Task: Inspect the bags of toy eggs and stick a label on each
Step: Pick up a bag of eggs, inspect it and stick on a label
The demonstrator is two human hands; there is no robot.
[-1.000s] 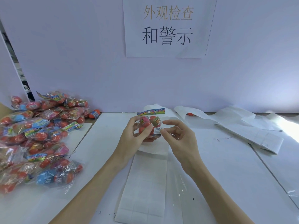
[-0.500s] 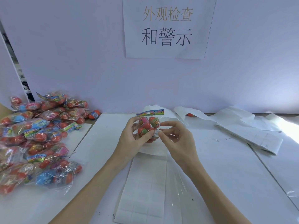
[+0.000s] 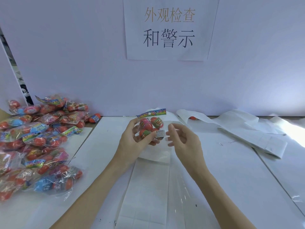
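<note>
My left hand holds a clear bag of toy eggs upright above the table; the bag has a colourful header card and red and pink eggs inside. A small white warning label sits stuck on the bag's lower right front. My right hand hovers just right of the bag, fingers loosely curled and apart, not touching it. A sheet of white labels lies flat on the table below my hands.
A large pile of bagged toy eggs covers the table's left side. Used backing sheets lie crumpled at the back right. A loose egg peeks from under them. A wall with a paper sign stands behind.
My right hand pressed the label onto the bag, then let go and drew slightly away to the right. The left hand kept the bag in place.
</note>
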